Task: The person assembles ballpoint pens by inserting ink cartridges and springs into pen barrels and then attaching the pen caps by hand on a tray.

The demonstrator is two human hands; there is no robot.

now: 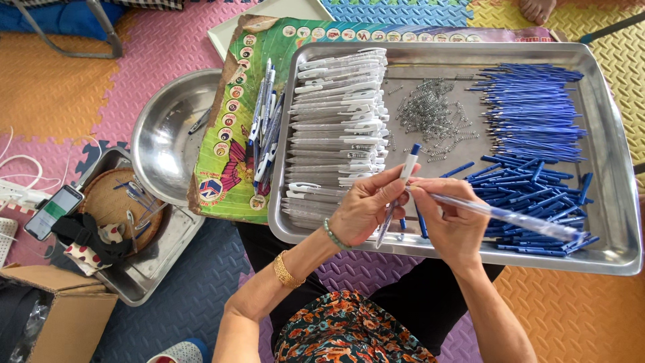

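My left hand point(366, 204) grips a white pen barrel with a blue tip point(408, 163), held upright over a large steel tray point(613, 222) on my lap. My right hand point(451, 218) pinches a clear blue pen tube point(510, 216) that lies nearly level and points right, its left end meeting the fingers of my left hand. In the tray, white pen barrels point(339, 114) are stacked at the left, small metal springs point(430, 114) lie in the middle, blue refills point(531, 107) are heaped at the right, and short blue parts point(537, 188) sit below them.
Several finished pens point(265, 124) lie on a colourful printed sheet point(235, 101) left of the tray. A round steel bowl point(164, 134), a second tray point(161, 249) with a woven basket point(114, 202), a phone point(52, 212) and a cardboard box point(67, 316) sit on the foam floor mats.
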